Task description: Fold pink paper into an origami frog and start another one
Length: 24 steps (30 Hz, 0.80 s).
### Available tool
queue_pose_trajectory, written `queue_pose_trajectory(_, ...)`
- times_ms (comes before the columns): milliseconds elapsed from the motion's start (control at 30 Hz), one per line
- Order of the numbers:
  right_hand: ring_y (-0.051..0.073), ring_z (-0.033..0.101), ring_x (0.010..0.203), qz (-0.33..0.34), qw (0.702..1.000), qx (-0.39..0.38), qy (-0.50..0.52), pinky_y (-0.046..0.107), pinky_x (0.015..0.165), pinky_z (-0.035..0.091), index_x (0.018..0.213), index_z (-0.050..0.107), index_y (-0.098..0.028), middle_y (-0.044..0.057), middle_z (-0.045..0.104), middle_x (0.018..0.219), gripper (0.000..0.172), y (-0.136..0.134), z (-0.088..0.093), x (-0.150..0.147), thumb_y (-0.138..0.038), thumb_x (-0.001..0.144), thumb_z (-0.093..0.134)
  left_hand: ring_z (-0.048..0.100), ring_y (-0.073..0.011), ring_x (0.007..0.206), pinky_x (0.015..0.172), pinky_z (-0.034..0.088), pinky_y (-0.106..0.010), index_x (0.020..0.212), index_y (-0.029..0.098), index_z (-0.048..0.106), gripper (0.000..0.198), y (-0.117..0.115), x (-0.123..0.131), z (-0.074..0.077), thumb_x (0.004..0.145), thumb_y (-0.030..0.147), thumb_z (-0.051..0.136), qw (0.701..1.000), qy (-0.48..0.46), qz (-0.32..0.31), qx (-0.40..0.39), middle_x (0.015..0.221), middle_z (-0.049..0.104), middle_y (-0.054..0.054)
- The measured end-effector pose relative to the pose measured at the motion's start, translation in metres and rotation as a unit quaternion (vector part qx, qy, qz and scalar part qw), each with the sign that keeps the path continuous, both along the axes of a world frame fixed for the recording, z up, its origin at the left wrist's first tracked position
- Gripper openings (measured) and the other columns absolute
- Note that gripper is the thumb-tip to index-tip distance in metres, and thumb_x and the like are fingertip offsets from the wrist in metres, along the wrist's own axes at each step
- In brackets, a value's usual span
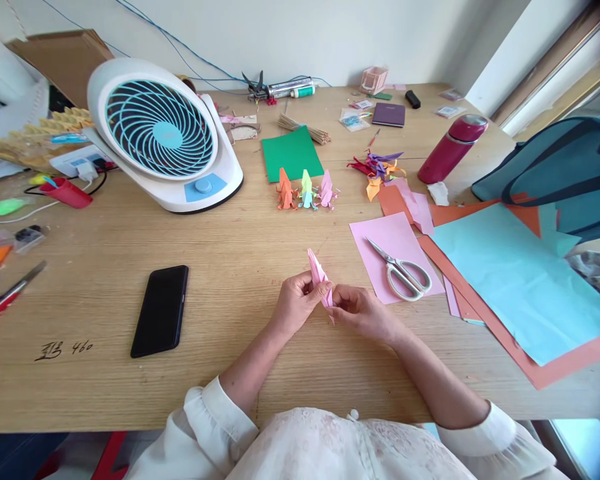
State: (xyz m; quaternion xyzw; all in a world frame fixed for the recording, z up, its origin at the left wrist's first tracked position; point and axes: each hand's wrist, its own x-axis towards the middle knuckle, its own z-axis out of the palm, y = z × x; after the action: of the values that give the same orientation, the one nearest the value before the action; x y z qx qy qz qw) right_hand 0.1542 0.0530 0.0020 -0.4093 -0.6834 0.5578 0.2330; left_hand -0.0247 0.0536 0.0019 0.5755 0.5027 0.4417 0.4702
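Observation:
A narrow, many-layered piece of folded pink paper (318, 268) is held between my two hands, just above the wooden table. My left hand (299, 298) is closed on its left side, with the thumb pressed across the layers. On the lower right part, the fingers of my right hand (361, 311) pinch the paper near its lower point. Beyond my hands stand three folded paper figures: an orange one (285, 190), a green and blue one (307, 190) and a pink one (327, 191). White-handled scissors (403, 272) lie on a pink sheet (375, 257) to the right.
A fan (165, 137) stands back left, with a black phone (160, 311) nearer me. Blue and orange sheets (525, 273) spread at the right, beside a red bottle (450, 150) and a teal bag (555, 160). A green sheet (293, 152) and colourful folded paper pieces (377, 170) lie farther back.

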Motion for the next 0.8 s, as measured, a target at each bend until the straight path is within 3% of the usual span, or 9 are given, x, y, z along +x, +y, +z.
queue_pose_trajectory(233, 0.01, 0.038, 0.057, -0.042, 0.998, -0.043, 0.032, 0.025, 0.053, 0.027, 0.069, 0.054, -0.018, -0.004, 0.049, 0.06, 0.037, 0.0018, 0.0014, -0.0028, -0.049, 0.087, 0.062, 0.038, -0.01, 0.057, 0.054, 0.03, -0.023, 0.063, 0.015, 0.058, 0.036, -0.0013, 0.0055, -0.0031, 0.083, 0.044, 0.065, 0.999, -0.032, 0.018, -0.035, 0.058, 0.045, 0.003)
queue_pose_trajectory(500, 0.01, 0.038, 0.055, -0.029, 0.999, -0.033, 0.024, 0.026, 0.054, 0.029, 0.065, 0.053, -0.018, -0.003, 0.053, 0.059, 0.038, 0.0004, 0.0024, -0.0027, -0.045, 0.09, 0.06, 0.034, -0.0084, 0.054, 0.05, 0.026, -0.023, 0.064, 0.014, 0.061, 0.034, -0.0054, 0.0056, 0.0016, 0.08, 0.043, 0.069, 0.998, 0.026, 0.048, -0.023, 0.056, 0.043, 0.004)
queue_pose_trajectory(800, 0.011, 0.042, 0.057, -0.046, 0.999, -0.021, 0.014, 0.025, 0.054, 0.032, 0.065, 0.051, -0.019, -0.002, 0.055, 0.062, 0.037, -0.0064, -0.0018, -0.0045, -0.045, 0.09, 0.06, 0.048, -0.0097, 0.057, 0.054, 0.036, -0.021, 0.065, 0.014, 0.061, 0.038, -0.0005, 0.0019, -0.0024, 0.073, 0.048, 0.076, 0.99, -0.087, -0.037, -0.107, 0.062, 0.057, 0.001)
